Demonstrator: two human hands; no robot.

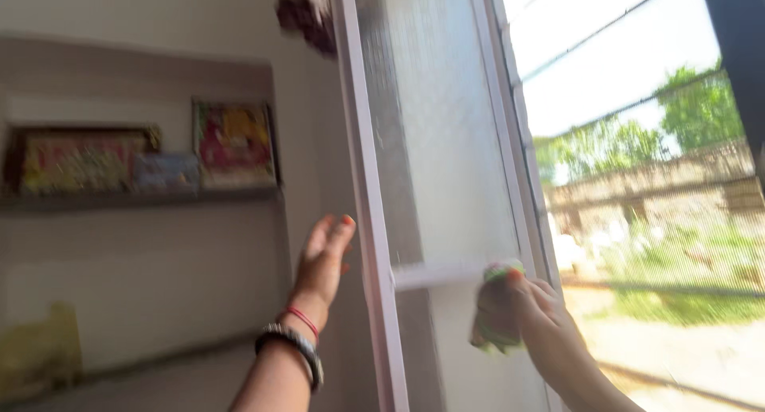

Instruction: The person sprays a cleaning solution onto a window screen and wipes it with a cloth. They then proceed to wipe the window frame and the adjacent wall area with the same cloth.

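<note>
Against blurred frosted pane (446, 141), right hand (530, 312) grip holding half-hidden cloth (496, 316), left hand (323, 260) open

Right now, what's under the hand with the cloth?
The right hand presses a green cloth against the frosted window pane. The glass beneath the cloth is covered.

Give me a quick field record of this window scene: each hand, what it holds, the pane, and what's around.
view: head camera, motion-blurred
left hand: open, fingers spread, at the pale window frame; contact unclear; bracelets on the wrist
right hand: gripping a bunched green and pink cloth pressed to the frosted pane
pane: frosted glass with a horizontal bar at cloth height
outside: mesh screen, with trees and a low wall beyond
indoors: wall shelf with framed pictures
</note>
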